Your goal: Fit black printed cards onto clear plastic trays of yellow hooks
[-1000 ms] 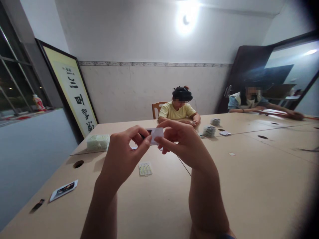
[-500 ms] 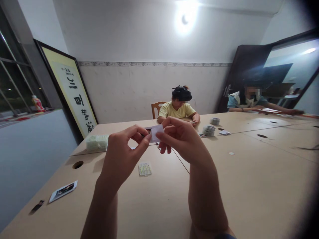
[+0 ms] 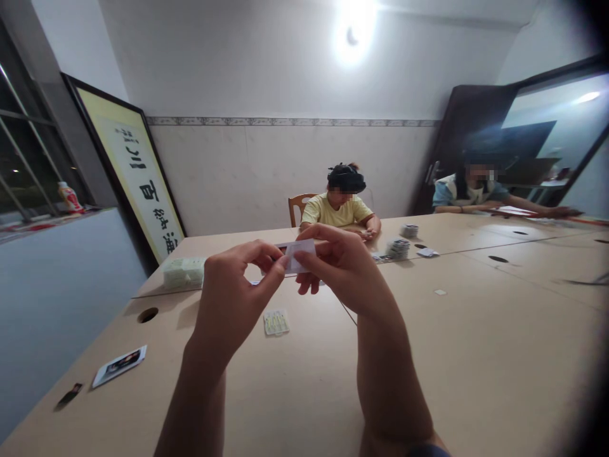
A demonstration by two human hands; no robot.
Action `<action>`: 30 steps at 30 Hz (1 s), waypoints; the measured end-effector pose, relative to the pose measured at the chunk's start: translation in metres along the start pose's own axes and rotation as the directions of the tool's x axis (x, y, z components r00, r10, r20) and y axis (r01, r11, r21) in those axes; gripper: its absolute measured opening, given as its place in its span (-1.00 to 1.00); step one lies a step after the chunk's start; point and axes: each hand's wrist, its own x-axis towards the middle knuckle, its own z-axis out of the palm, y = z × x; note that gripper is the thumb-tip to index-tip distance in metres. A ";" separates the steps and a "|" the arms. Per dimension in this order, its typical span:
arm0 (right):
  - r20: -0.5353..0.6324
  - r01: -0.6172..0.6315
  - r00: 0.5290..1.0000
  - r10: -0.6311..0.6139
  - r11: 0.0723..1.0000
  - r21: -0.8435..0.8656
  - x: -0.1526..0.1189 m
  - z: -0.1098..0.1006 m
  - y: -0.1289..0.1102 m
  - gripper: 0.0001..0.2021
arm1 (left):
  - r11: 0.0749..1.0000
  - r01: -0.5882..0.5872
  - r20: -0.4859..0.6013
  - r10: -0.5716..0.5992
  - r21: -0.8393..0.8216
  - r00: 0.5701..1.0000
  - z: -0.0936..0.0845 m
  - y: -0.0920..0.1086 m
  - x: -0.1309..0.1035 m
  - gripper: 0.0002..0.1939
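Observation:
Between my two hands, above the table, is a small white card (image 3: pixel 291 264) with a dark printed patch near its left end. My left hand (image 3: pixel 228 289) pinches the card's left end between thumb and fingers. My right hand (image 3: pixel 343 266) holds the right part, its thumb lying across the white face and its fingers behind. The fingers hide part of the card, so I cannot tell whether it is one layer or two. Below it on the table lies a small clear plastic case (image 3: pixel 276 322) with yellowish-green items inside.
A stack of clear cases (image 3: pixel 183 273), a photo print (image 3: pixel 118 367) and a dark strip (image 3: pixel 70 396) are at left. Stacked cards (image 3: pixel 398 249) stand toward the far side. Cable holes (image 3: pixel 148 315) pierce the table. Two other people (image 3: pixel 339 206) sit across and at right.
My right hand has shifted slightly left along the card, its thumb now nearer the left fingers. Both hands keep hold of the card. The view has shifted slightly.

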 end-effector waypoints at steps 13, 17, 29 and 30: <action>-0.010 -0.004 1.000 0.005 0.998 0.058 0.002 0.000 0.000 -0.89 | 0.995 0.061 0.005 -0.061 -0.074 0.998 0.000 -0.004 -0.001 -0.89; -0.028 -0.026 0.999 0.028 0.997 0.066 0.003 -0.001 0.000 -0.86 | 0.986 0.123 -0.005 -0.125 -0.110 0.992 0.002 -0.006 -0.001 -0.88; -0.046 -0.013 0.999 0.014 0.999 0.029 0.004 -0.004 0.002 -0.80 | 0.966 0.182 0.051 -0.176 -0.184 0.983 0.002 -0.011 -0.002 -0.86; -0.045 -0.012 0.999 0.013 1.000 0.026 0.004 -0.004 0.002 -0.79 | 0.958 0.203 0.050 -0.197 -0.201 0.979 0.003 -0.012 -0.002 -0.86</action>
